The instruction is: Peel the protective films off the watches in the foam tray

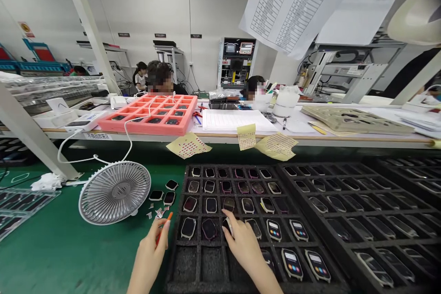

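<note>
In the black foam tray [199, 262], watches [189, 228] are held face-up in separate compartments [212, 259]. Beside it, in the left hand [150, 247], an orange tool [170, 216] is clamped, long axis slanted, tip pointed forward and right. Under the right hand [246, 241], one compartmented watch [227, 224] is half hidden; whether it is gripped cannot be told.

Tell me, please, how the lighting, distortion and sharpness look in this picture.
Head view: bright, fairly even light, with shadow beneath the shelf; head view: the post leans, probably from wide-lens distortion, and the top right corner darkens; head view: the left hand and right hand look reasonably sharp, while print on the hanging sheet is too small to read.
</note>
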The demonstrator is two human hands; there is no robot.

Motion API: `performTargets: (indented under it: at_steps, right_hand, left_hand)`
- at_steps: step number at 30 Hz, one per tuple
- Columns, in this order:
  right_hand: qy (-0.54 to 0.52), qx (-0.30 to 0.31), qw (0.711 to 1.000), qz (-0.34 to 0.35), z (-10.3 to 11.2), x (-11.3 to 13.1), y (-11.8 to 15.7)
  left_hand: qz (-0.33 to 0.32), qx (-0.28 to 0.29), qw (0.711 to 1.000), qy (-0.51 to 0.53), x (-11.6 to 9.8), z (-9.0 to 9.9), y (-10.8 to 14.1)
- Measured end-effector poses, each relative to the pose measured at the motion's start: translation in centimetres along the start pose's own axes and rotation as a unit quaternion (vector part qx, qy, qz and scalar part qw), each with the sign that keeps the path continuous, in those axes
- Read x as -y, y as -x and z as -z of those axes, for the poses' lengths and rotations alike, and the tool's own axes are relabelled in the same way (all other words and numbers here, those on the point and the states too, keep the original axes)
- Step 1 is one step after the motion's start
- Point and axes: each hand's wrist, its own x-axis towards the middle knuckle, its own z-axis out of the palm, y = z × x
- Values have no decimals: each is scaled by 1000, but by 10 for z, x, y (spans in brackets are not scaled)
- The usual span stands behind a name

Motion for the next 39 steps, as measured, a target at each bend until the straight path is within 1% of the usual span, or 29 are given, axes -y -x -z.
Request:
performTargets:
  at_steps: [2,3,4,5,6,7,8,10,11,12,13,14,15,17,22,26,28,29,30,33,34,35,36,37,39]
  right_hand:
    - [-55,-20,998,7,-1,0,2]
    - [-104,-34,994,9,-1,0,3]
    - [-168,-43,985,8,0,1,4]
    - [-244,-46,969,0,1,2,4]
    - [-327,-42,944,-15,3,5,4]
    - [-410,-36,911,-36,6,8,4]
    - [-487,-28,871,-61,9,13,4]
    - [-613,-18,782,-109,16,23,5]
    - [-659,-15,742,-125,19,29,5]
    - [-694,-11,707,-135,21,33,5]
    - [-721,-7,679,-139,23,37,5]
    - [-739,-3,659,-140,24,41,6]
    - [-752,-2,645,-140,24,43,6]
    - [-766,0,628,-139,24,46,7]
    - [-781,12,608,-144,21,50,10]
    - [-801,18,581,-145,19,54,9]
    - [-802,15,579,-146,19,55,9]
    - [-796,11,587,-146,20,55,9]
    - [-785,6,603,-143,21,55,10]
    - [-731,-28,669,-131,24,54,11]
    - [-717,-36,683,-130,24,54,12]
    - [-713,-37,688,-131,25,54,12]
    - [-721,-27,679,-136,25,55,12]
    - [-739,-6,657,-145,24,56,12]
    - [-786,50,594,-164,22,58,12]
  left_hand:
    - [-20,53,997,48,-14,-13,6]
    - [-28,89,993,71,-22,-20,10]
    - [-36,128,987,92,-30,-27,13]
    - [-45,167,978,112,-38,-33,16]
    - [-53,205,969,129,-46,-38,19]
    - [-58,234,959,145,-53,-43,22]
    - [-61,256,952,159,-60,-46,24]
    - [-64,271,944,178,-71,-51,26]
    - [-65,270,943,184,-75,-53,27]
    - [-69,268,943,187,-78,-55,28]
    - [-72,268,942,190,-81,-56,28]
    - [-74,270,940,193,-82,-57,29]
    - [-74,273,939,196,-84,-58,29]
    - [-70,280,936,203,-85,-58,30]
    - [-67,280,935,208,-82,-55,30]
    - [-61,284,932,215,-80,-54,31]
    - [-59,284,932,219,-78,-55,31]
    - [-59,282,932,219,-78,-55,31]
    - [-61,280,933,217,-77,-55,30]
    - [-61,279,935,208,-76,-52,28]
    - [-57,285,933,211,-76,-51,27]
    - [-52,295,929,218,-76,-50,26]
    - [-47,305,924,228,-76,-49,26]
    - [-43,313,918,241,-76,-48,26]
    - [-39,320,908,267,-77,-48,26]
